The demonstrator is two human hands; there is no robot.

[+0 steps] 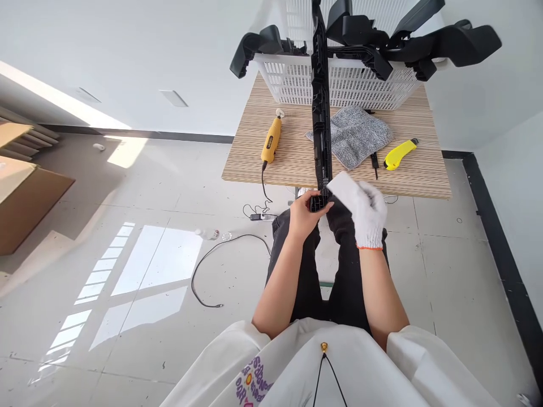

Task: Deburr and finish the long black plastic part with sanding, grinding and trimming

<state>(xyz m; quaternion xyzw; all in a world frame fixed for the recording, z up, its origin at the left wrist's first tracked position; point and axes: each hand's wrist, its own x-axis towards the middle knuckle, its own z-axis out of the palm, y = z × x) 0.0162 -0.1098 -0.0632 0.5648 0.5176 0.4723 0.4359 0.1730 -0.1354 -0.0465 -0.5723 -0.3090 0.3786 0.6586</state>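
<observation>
My bare left hand (304, 216) is closed around the near end of a long black plastic trim strip (321, 124). The strip runs away from me across the table, its ribbed side facing up, and its far end passes in front of the basket. In a white knit glove with an orange cuff edge, my right hand (370, 212) is curled around a flat white piece (343, 189). That piece is beside the strip's near end; whether they touch I cannot tell. Most of the gloved fingers are hidden from view.
On the wooden table (297, 172) lie a yellow corded rotary tool (272, 140), a grey cloth (358, 135) and a yellow utility knife (400, 154). Behind them, a white basket (292, 79) holds several black plastic parts (458, 45). A cable (199, 265) lies on the floor.
</observation>
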